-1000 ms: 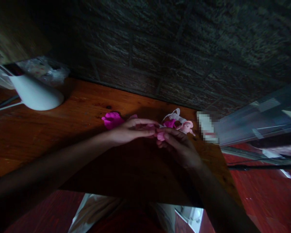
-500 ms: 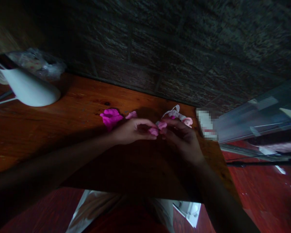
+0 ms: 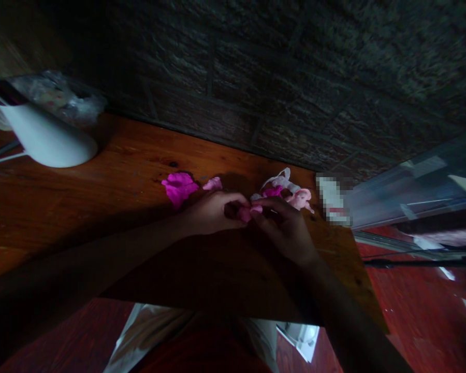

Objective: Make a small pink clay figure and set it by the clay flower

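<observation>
Between my two hands is a small soft pink lump [image 3: 244,213], which looks like clay or dough. My left hand [image 3: 219,211] has its thumb and fingers curled around the lump from the left. From the right, the fingertips of my right hand [image 3: 285,225] pinch the same pink stuff. Just beyond the left hand lie a bright magenta lump [image 3: 179,189] and a small pale pink piece [image 3: 213,183]. Past the right hand sit a white strip-like piece [image 3: 285,179], a magenta bit [image 3: 272,191] and a light pink piece [image 3: 301,198].
On the wooden table [image 3: 135,150] a white kettle-like vessel [image 3: 56,137] stands at the left, before a crumpled clear plastic bag [image 3: 68,101]. A dark stone-patterned wall [image 3: 233,77] rises behind. A blurred-out white object [image 3: 332,199] is at the right edge.
My hands have come closer together, joining the pink stuff they hold. The right hand has shifted slightly left, showing more of the magenta and light pink pieces behind it.
</observation>
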Motion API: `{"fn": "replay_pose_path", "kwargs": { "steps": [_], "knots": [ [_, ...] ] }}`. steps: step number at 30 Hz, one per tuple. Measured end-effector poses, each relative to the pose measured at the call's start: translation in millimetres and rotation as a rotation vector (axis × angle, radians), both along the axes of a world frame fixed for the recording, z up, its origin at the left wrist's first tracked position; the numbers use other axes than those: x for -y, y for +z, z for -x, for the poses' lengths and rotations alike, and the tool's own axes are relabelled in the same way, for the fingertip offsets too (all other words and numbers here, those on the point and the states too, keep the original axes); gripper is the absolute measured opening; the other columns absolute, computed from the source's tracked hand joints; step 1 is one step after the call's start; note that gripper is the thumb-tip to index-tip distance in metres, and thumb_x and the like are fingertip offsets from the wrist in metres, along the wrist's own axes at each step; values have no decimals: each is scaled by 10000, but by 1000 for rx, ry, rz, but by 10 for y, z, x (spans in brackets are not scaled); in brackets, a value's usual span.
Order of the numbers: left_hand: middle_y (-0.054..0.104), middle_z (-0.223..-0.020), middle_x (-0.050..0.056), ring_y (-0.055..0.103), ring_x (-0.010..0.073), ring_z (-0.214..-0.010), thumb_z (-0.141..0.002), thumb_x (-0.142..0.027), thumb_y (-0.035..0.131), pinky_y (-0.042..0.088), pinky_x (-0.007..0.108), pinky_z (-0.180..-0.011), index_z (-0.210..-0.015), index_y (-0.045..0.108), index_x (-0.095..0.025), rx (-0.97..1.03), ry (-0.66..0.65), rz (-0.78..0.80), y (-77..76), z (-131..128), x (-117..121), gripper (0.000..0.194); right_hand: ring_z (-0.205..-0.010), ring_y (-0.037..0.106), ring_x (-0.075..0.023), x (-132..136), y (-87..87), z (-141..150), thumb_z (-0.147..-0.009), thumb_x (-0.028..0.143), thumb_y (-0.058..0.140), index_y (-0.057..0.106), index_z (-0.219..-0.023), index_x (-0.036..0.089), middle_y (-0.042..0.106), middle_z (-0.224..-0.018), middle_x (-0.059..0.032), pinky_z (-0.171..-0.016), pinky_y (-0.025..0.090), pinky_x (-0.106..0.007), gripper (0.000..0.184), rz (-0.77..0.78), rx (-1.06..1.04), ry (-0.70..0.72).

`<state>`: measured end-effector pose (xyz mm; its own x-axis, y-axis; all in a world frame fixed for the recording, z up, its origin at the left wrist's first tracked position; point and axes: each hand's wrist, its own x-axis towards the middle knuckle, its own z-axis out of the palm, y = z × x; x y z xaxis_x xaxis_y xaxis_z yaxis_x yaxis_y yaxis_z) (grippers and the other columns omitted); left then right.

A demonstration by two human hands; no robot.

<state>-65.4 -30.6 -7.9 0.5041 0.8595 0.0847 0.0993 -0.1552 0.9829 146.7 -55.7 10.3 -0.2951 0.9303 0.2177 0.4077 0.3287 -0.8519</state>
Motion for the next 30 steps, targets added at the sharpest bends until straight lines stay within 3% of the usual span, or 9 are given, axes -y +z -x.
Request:
{"fn": "replay_pose_path", "kwargs": {
  "steps": [6,10,13,19,24,27,30],
  "knots": [
    [769,-937,14,703,186,-880,-821,-223,714,498,292,-804,-997,711,-191,-332,0,-311,68,65,-36,179,-922,724,-189,9,45,31,-863,359,804,774,-1061,251,797,-1037,-40,-832,587,-343,228,147,-203,11],
    [783,-1022,20,706,212,-997,-860,-213,671,488,341,-936,-1075,719,-199,-477,-41,-467,94,112,-54,221,-730,647,-126,8,65,36,-835,373,834,818,-1037,288,789,-943,1,-668,530,-272,220,359,-351,-6],
    [776,-1146,60,694,248,-1102,-894,-308,723,470,395,-1023,-1147,721,-188,-426,-38,-544,103,116,-61,280,-657,588,-111,-5,56,63,-772,399,883,833,-908,273,757,-814,11,-593,476,-249,192,479,-483,-6],
    [751,-1296,134,670,256,-1248,-929,-327,748,474,400,-1104,-1312,704,-174,-100,80,-700,72,57,-36,415,-555,535,-74,-10,75,160,-656,443,949,767,-927,240,670,-664,54,-481,382,-181,384,636,-695,-34],
    [718,-1380,103,681,227,-1271,-959,-283,704,519,329,-1095,-1358,682,-210,-10,-7,-537,85,9,65,406,-504,563,-70,50,94,237,-737,459,901,691,-1007,224,684,-660,60,-454,369,-179,415,595,-694,19],
    [751,-1296,89,705,207,-1197,-990,-299,646,544,307,-1039,-1308,696,-216,37,109,-386,195,5,46,332,-496,590,-100,67,120,254,-794,528,832,647,-1080,235,692,-632,56,-451,385,-201,450,564,-712,13],
    [733,-1008,53,720,155,-876,-998,-331,595,594,259,-757,-1241,674,-176,236,291,-146,372,11,-83,299,-522,605,-98,59,138,237,-820,541,794,630,-1101,239,776,-798,7,-468,403,-211,443,518,-718,-36]
  ]
}}
